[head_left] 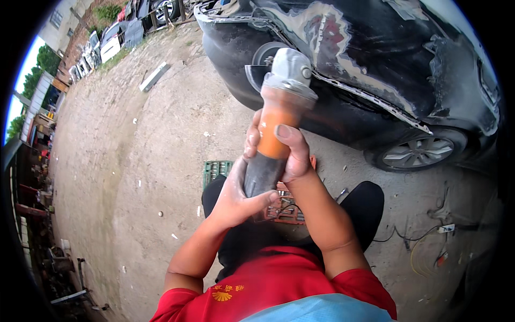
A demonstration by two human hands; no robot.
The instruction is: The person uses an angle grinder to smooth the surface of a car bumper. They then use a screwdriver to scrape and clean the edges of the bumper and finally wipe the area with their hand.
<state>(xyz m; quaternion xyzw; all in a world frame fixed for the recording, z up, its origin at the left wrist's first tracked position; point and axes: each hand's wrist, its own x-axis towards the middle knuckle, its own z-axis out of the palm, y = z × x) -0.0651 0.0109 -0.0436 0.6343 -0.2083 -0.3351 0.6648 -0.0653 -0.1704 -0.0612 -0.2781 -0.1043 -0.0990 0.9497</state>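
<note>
Both my hands hold an angle grinder (pixel 274 131) up in front of me, its metal head pointing away. The body is orange in the middle and dark grey at the rear, with dust on it. My left hand (pixel 236 188) is wrapped round the grey rear part, thumb across its near end. My right hand (pixel 295 153) grips the orange part from the right, its thumb lying on top. A curved guard sticks out at the left of the head; I cannot make out a disc. Behind the head stands a black car (pixel 343 80) with sanded, filler-covered patches.
Under the grinder, between my knees, lies an orange-red tool case (pixel 292 213) with sockets. A green socket case (pixel 216 169) sits to its left. Cables (pixel 413 236) run over the concrete floor at right. A pale block (pixel 154 77) lies far left; car parts stand beyond it.
</note>
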